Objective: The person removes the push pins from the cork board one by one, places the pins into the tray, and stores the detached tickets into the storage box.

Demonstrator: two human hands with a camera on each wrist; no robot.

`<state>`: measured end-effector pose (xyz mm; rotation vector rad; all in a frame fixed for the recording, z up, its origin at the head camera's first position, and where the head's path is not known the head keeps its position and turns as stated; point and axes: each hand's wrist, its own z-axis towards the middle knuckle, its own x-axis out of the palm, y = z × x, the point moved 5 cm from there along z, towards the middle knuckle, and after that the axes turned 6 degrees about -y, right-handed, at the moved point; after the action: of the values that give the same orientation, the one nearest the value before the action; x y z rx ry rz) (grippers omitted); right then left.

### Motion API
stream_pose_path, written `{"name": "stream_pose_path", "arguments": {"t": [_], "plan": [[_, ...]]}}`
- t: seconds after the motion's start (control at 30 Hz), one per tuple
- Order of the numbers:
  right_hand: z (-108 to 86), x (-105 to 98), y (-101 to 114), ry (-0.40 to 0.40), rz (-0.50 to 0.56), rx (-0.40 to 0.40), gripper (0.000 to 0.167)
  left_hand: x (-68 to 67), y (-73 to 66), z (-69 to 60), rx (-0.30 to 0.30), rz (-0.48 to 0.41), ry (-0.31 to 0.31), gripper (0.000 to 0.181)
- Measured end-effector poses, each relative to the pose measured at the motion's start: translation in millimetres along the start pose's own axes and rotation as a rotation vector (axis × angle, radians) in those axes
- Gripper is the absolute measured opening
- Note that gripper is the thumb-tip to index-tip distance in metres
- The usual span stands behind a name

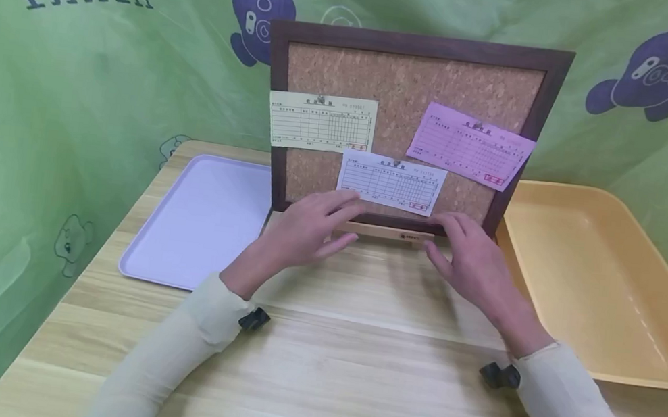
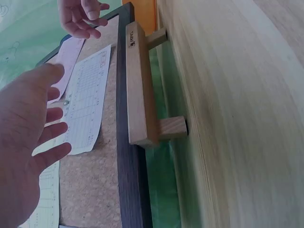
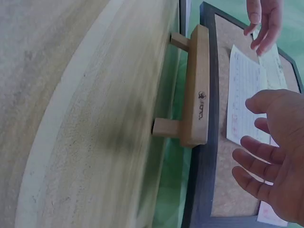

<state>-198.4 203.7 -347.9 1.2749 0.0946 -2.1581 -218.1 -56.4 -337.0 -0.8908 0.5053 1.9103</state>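
A dark-framed cork board [image 1: 414, 81] stands on a wooden ledge [image 1: 389, 232]. Pinned to it are a pale yellow slip [image 1: 321, 123] at left, a white slip [image 1: 391, 184] low in the middle and a pink slip [image 1: 471, 146] at right. My left hand [image 1: 310, 230], fingers spread and relaxed, hovers before the lower left of the white slip, holding nothing. Beyond that slip's lower right corner is my right hand [image 1: 472, 260], loosely bent and empty. The left wrist view shows space around my left fingers [image 2: 57, 128]; whether any fingertip touches the board I cannot tell.
A lilac tray [image 1: 201, 222] lies left of the board on the wooden table [image 1: 353, 374]. To the right stands a deeper yellow-orange tray [image 1: 601, 284]. Behind everything hangs a green patterned cloth [image 1: 140, 79].
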Motion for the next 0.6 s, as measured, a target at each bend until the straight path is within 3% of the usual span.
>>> {"name": "stream_pose_path", "arguments": {"t": [0.23, 0.4, 0.6], "plan": [[3.6, 4.9, -16.3, 0.004, 0.046, 0.185, 0.030, 4.6, -0.2, 16.2, -0.043, 0.023, -0.081, 0.018], [7.0, 4.5, -21.9, -0.056, 0.072, 0.212, 0.017, 8.6, 0.7, 30.6, -0.059, 0.002, -0.146, 0.010], [11.2, 9.5, -24.8, -0.084, 0.107, 0.238, 0.017, 16.8, 0.8, 41.3, -0.090, 0.008, -0.246, 0.009]]}}
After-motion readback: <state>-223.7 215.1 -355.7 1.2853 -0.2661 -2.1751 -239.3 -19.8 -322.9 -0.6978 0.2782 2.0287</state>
